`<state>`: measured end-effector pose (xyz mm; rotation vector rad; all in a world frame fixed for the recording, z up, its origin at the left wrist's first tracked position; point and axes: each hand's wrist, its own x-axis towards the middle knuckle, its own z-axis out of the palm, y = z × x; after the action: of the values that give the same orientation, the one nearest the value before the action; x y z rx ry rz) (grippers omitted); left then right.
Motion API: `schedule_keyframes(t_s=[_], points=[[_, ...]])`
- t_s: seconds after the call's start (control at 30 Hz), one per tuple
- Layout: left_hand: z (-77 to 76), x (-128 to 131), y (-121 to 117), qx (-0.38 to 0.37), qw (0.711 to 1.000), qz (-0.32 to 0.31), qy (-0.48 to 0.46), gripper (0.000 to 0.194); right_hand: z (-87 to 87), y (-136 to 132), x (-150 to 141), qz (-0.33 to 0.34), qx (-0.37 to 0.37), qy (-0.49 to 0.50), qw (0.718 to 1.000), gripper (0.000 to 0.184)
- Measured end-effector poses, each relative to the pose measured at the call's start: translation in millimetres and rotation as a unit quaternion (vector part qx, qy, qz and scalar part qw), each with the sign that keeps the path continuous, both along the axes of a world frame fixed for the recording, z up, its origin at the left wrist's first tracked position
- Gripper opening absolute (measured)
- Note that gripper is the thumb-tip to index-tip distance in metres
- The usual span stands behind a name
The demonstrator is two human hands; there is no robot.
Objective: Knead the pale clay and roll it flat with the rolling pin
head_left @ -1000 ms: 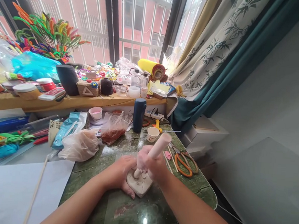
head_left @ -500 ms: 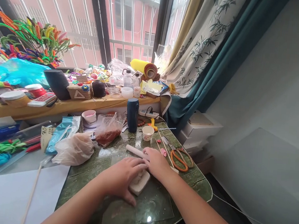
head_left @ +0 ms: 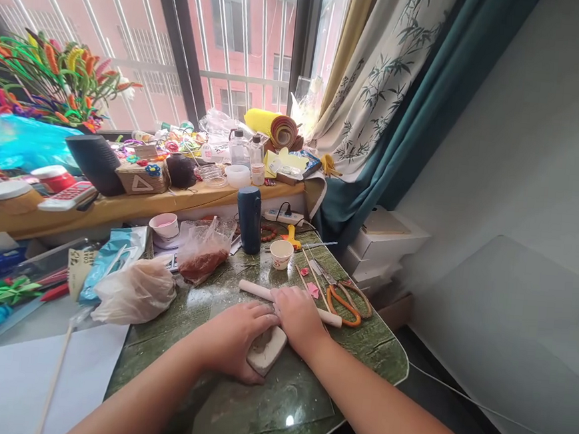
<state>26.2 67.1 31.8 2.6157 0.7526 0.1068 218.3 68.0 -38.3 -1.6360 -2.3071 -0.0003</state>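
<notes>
A whitish block with rounded corners and a hollow in its top lies on a clear sheet on the table. My left hand grips it from the left, thumb along the near side and fingers over the far side. At its far right edge sits my right hand, fingers curled in close to the left fingertips; what they hold is hidden. A pale rolling pin lies just beyond the right hand, partly covered by it. Right of that are orange-handled scissors and thin sticks.
A paper cup, a dark blue bottle and a bag of reddish-brown material stand farther back. Left of my hands are a whitish plastic bag and white paper. A crowded sill runs behind the table.
My right hand has shifted slightly left relative to the rolling pin, exposing more of the pin's right end. The block's hollow looks darker and more open. My left hand still grips the block.
</notes>
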Motion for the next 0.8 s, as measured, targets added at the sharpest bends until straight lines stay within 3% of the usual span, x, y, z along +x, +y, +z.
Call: schedule_keyframes(t_s=[0.6,0.73,0.8], points=[[-3.5,3.0,-15.1,-0.005,0.996,0.087,0.001,0.081,-2.3,3.2,0.6,-0.008,0.006,-0.004,1.000,0.019],[-11.3,-13.9,-16.2,-0.066,0.986,0.133,-0.075,0.085,-0.6,2.6,1.6,-0.002,0.005,0.002,1.000,0.021],[-16.3,-23.8,-14.2,-0.144,0.954,0.203,-0.164,0.084,0.7,1.8,2.1,-0.001,0.004,0.006,1.000,0.021]])
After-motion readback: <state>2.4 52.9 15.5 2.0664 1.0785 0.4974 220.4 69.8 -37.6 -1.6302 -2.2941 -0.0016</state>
